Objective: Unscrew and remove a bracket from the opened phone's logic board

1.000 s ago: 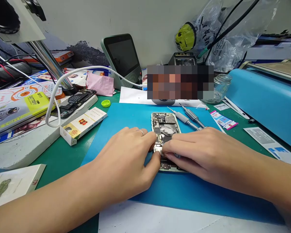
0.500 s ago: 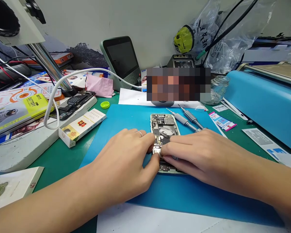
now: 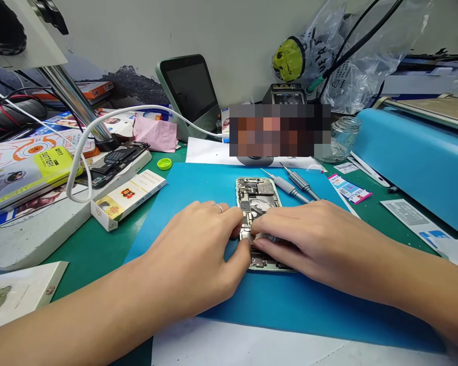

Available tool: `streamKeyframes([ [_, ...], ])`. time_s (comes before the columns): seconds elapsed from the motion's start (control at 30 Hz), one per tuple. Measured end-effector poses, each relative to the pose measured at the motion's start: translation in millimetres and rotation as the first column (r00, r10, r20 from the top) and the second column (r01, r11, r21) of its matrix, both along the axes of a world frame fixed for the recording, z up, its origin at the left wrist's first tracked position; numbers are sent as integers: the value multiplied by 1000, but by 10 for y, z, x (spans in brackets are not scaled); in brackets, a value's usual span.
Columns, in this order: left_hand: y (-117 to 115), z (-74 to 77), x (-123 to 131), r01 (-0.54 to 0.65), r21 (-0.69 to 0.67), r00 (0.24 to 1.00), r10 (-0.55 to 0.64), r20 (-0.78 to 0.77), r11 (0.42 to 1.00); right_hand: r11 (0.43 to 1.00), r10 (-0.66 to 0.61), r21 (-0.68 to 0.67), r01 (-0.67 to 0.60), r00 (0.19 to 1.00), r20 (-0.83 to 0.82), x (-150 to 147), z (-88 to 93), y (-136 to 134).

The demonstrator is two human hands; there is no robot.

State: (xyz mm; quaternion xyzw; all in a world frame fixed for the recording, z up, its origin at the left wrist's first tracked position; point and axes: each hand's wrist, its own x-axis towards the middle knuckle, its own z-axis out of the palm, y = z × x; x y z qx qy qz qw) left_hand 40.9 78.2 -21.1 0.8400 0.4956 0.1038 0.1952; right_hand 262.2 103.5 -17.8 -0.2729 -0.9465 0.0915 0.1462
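An opened smartphone [image 3: 261,189], its inner boards and round coil bare, lies on a blue mat [image 3: 206,190]. My left hand [image 3: 202,249] is at the phone's left edge, thumb and forefinger closed around the edge area beside a silvery part. Over the phone's lower right half rests my right hand [image 3: 313,239], its fingers bent together with the tips at the same part. What those fingertips hold is hidden, though a bit of something grey shows beneath them. Two grey metal-handled precision tools [image 3: 286,187] with thin tips lie beyond my right hand.
A cigarette-like box [image 3: 132,198] and a green cap [image 3: 164,163] are on the left. Further left, a white slab [image 3: 41,234] bears boxes and phone parts. A white cable [image 3: 118,113] arches across. A glass jar [image 3: 345,137] and a blue-covered object [image 3: 412,162] stand right.
The fingers of my right hand have shifted slightly over the silvery part, uncovering more of the grey thing beneath. My left hand stays in place. The whole view has shifted very slightly.
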Motion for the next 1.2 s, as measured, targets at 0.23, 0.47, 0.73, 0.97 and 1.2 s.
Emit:
streamKeyframes([
  [0.23,-2,-4,0,-4,1,1000,4,-1,1000,1000,-3,-12,4,1000,8,20,-23,2],
  [0.47,-1,-6,-5,-3,-6,1000,3,0,1000,998,-28,-51,29,999,37,22,2,0],
  [0.73,-3,-9,-7,-16,-7,1000,16,-4,1000,998,-24,-66,26,999,34,24,-19,-7],
  [0.97,2,-26,0,-12,1,1000,12,-7,1000,996,-34,-77,35,999,11,-4,1,-7],
  [1.2,0,3,0,-7,31,1000,8,-16,999,995,-30,-91,31,999,13,18,-1,-4],
])
